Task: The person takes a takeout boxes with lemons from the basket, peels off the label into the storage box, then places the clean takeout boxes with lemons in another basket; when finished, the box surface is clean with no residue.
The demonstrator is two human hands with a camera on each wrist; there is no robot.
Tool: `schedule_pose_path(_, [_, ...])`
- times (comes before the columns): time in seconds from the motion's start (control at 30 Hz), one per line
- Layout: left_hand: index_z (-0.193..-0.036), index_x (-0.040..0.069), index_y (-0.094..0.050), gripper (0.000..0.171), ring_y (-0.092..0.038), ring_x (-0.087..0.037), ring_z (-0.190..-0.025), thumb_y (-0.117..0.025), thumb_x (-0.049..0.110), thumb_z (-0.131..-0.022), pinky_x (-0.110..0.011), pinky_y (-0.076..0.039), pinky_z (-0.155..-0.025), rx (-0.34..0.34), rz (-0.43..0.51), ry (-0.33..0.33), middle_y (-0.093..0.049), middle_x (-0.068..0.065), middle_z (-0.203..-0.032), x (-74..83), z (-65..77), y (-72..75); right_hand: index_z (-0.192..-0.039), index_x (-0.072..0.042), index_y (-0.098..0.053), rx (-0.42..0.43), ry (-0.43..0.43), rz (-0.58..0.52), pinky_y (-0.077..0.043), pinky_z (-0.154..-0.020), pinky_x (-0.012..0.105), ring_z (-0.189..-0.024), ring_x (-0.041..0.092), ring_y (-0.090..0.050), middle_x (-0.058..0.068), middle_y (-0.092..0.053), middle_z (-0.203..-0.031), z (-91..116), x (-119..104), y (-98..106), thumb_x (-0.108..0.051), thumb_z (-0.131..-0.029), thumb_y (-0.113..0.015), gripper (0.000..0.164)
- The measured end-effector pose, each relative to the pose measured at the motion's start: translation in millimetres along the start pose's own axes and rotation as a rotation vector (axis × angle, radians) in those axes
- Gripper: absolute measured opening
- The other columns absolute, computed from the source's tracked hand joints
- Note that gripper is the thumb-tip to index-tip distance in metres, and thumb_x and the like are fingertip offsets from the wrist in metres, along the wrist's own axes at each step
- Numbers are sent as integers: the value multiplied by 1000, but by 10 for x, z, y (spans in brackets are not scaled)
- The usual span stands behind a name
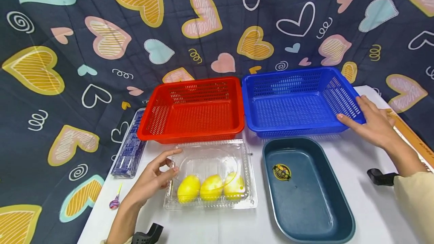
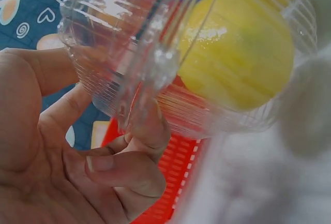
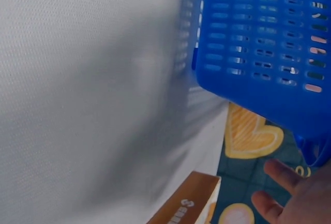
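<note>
A clear plastic clamshell box (image 1: 207,153) with three yellow, rounded fruit-like pieces (image 1: 211,187) sits near the table's middle. My left hand (image 1: 152,178) grips its left edge; in the left wrist view the fingers (image 2: 147,131) curl at the rim, close to one yellow piece (image 2: 238,53). At the right front corner of a blue perforated basket (image 1: 291,129) is my right hand (image 1: 374,123), thumb straight over the rim and the other fingers outside. The right wrist view shows two fingers (image 3: 282,175) loosely extended below the basket's rim.
A red perforated basket (image 1: 190,136) stands left of the blue one. In front of the blue basket lies a dark teal tub (image 1: 305,199) with a sticker. A stack of clear boxes (image 1: 127,157) and a lollipop (image 1: 115,200) are at left, an orange-brown box (image 1: 410,134) at right.
</note>
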State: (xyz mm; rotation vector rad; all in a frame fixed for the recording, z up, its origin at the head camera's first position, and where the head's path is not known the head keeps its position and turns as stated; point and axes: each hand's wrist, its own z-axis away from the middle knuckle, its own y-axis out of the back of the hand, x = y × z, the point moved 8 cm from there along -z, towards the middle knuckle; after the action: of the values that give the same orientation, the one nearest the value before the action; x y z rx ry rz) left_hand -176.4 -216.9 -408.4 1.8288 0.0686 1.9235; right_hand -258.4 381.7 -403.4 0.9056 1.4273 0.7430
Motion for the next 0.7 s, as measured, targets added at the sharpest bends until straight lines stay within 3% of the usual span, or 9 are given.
schedule_pose_path(0.37, [-148,19,-50,50,-38,-19,-47,-60,11,-100,-25,-41,-43,-35,-1,-68,-41,-14,-107,264,24,36,-161,2,0,-8,6,-18,-4,-98,85,-139,74,-6,31,5,-167,-14,1,7,-55,-99,-50,97])
schedule_pose_path(0.57, [-147,19,-51,50,-45,-21,-51,-62,10,-99,-26,-44,-43,-20,-38,-119,-42,-14,-110,490,-12,72,-160,2,3,-41,-4,-6,-6,-97,85,-131,74,-14,31,7,-167,-26,-11,-10,-57,-99,-48,99])
schedule_pose_path(0.7, [-147,20,-51,51,-49,-23,-53,-63,10,-98,-27,-48,-47,-2,-68,-143,-44,-16,-110,616,-57,89,-161,1,2,-45,-6,4,-7,-98,85,-134,73,-13,30,7,-167,-2,3,-5,-57,-99,-48,98])
